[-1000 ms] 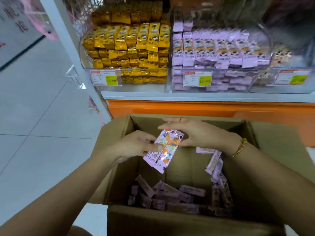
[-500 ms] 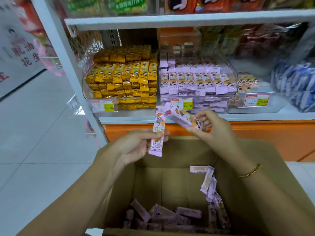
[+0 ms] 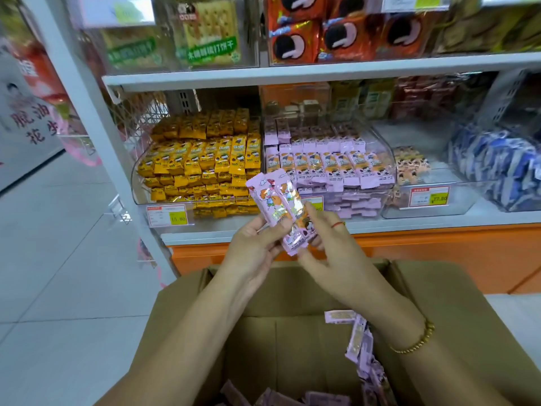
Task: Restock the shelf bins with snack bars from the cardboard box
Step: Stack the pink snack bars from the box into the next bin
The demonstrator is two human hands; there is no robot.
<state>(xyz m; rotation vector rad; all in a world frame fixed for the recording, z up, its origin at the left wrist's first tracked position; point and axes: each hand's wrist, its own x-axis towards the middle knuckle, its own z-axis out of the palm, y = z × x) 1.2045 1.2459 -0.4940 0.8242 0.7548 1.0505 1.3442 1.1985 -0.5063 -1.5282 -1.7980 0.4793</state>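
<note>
You're mid-restock: your left hand and right hand together grip a few purple snack bars above the cardboard box, not yet in the well-filled purple bin — and many loose bars lie in the box.

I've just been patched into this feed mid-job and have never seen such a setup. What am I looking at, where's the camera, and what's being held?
No machine here: a person works with bare hands, and the single camera sits on their head, looking forward and down. The left hand and right hand reach in from below. Together they hold a few pink-purple snack bars above the open cardboard box, where more bars lie. On the shelf ahead stand clear bins: the purple-bar bin matches what is held; the yellow-pack bin stands to its left.
</note>
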